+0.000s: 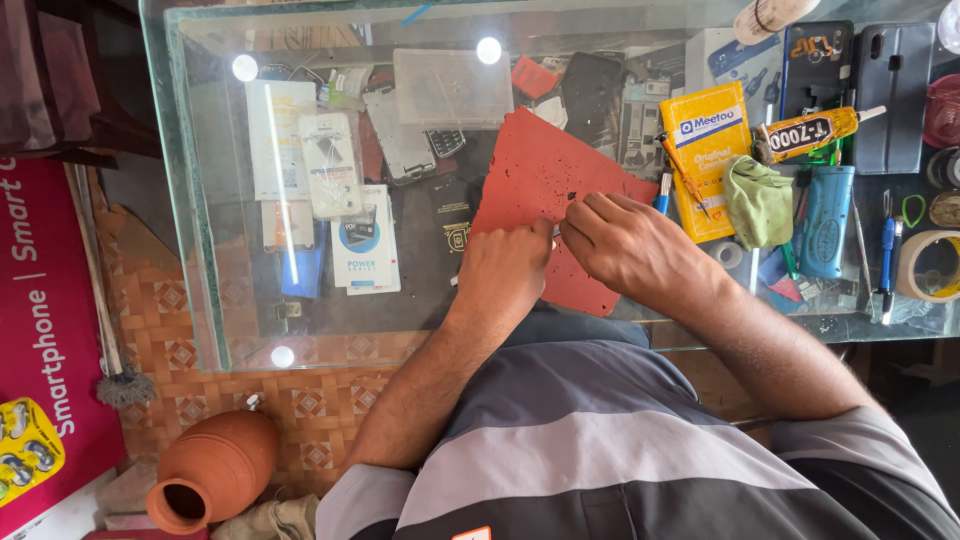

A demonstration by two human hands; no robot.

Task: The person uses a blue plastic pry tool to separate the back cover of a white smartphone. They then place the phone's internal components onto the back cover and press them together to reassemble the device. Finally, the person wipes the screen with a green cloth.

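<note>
Both my hands meet over a red work mat (535,165) lying on a glass counter (190,220). My left hand (502,272) is closed around something small that its fingers hide. My right hand (630,245) pinches a thin metal tool whose tip points at the left hand. What lies between the two hands is too small to tell.
A yellow box (705,165), a glue tube (805,132), a green cloth (758,200), a blue tool (828,220), pens and a tape roll (930,265) crowd the counter's right side. Phone parts and packets lie under the glass. A clay pot (212,468) stands on the floor.
</note>
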